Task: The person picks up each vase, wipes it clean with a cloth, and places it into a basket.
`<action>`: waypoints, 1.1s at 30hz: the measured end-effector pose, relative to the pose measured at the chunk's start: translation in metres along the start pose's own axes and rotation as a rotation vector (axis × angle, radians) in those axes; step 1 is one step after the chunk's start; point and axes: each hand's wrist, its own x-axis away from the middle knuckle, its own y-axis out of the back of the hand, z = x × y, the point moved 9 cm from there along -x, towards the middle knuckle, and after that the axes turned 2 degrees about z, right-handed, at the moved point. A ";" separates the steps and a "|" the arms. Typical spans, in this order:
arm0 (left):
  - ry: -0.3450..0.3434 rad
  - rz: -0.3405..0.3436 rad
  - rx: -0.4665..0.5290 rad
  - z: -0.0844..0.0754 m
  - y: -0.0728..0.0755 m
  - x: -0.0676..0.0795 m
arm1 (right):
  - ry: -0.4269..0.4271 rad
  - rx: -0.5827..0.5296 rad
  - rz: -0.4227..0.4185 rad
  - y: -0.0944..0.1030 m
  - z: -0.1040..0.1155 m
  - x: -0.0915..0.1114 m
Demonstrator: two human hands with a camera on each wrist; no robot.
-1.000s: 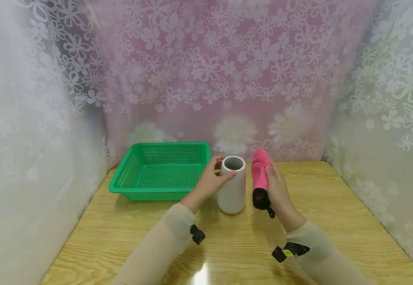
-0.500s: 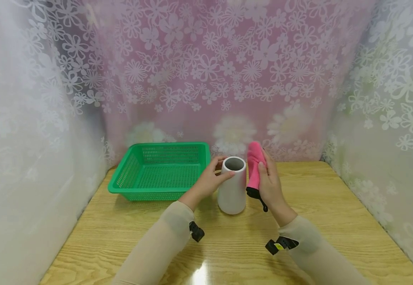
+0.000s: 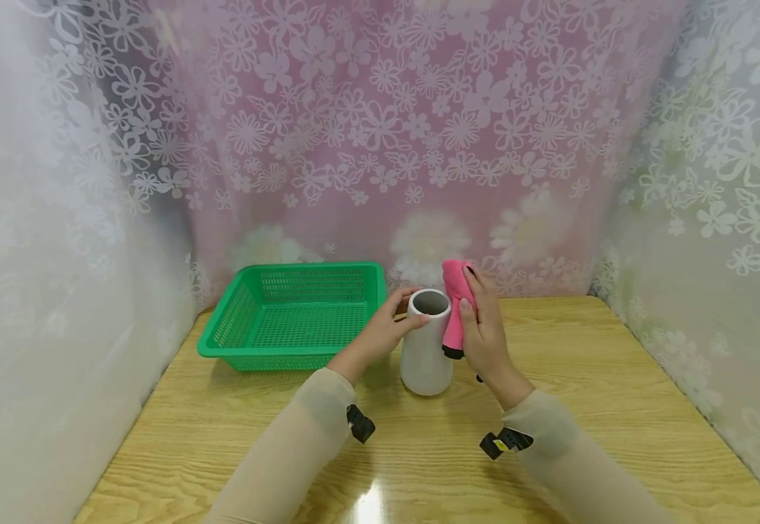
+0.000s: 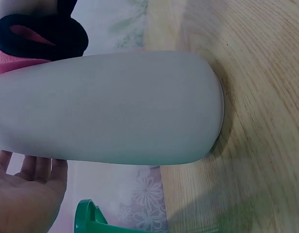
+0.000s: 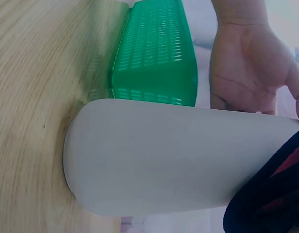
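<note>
On the table (image 3: pixel 616 378), left hand (image 3: pixel 380 336) grips vase (image 3: pixel 426 356); right hand (image 3: pixel 485 335) clasps umbrella (image 3: pixel 453 302).

The bench (image 3: pixel 616 378) has a glossy light wood-grain top, with a bright glare patch near its front edge. A green perforated plastic basket (image 3: pixel 295 313) sits on it at the back left, close to the flowered curtain. Just right of the basket, apart from it, a white vase (image 3: pixel 426 356) stands upright on its base, open mouth up.
</note>
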 end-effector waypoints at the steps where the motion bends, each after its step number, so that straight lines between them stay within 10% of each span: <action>1: -0.003 0.000 0.002 0.000 0.000 0.000 | 0.017 0.007 -0.007 -0.002 -0.005 0.001; 19: -0.020 -0.009 0.053 0.001 -0.002 0.003 | 0.152 0.229 -0.032 -0.025 -0.002 0.013; 33: -0.005 -0.013 0.032 0.002 -0.002 0.001 | 0.036 0.206 -0.085 -0.024 -0.014 0.018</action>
